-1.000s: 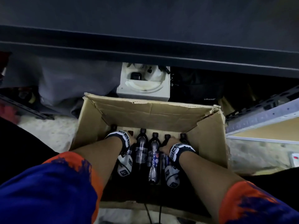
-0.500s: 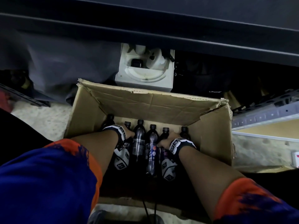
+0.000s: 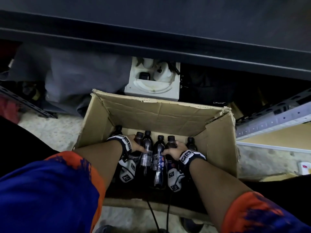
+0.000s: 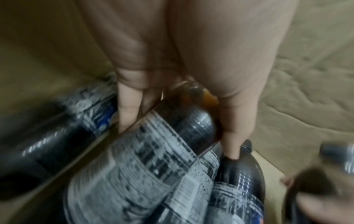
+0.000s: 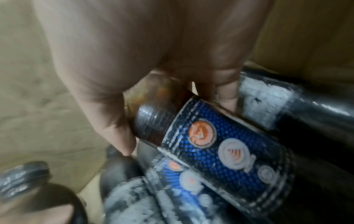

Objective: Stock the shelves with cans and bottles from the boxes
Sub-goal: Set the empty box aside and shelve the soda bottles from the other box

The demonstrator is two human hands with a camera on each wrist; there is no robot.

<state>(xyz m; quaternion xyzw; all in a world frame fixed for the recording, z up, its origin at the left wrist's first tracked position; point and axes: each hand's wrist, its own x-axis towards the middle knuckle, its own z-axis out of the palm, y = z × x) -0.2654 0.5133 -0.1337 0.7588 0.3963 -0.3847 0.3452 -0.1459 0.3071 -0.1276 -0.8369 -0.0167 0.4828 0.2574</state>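
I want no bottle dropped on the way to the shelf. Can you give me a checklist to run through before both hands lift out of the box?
1. Left hand grips a bottle near its shoulder: ok.
2. Right hand grips the blue-label bottle near its neck: ok.
3. Caps on the held bottles tight: cannot tell.
4. Neighbouring bottles press against the held ones and may tip: not ok.
5. Way up out of the cardboard box open, flaps clear: ok.
6. Free space on the shelf to the right: cannot tell, mostly out of view.
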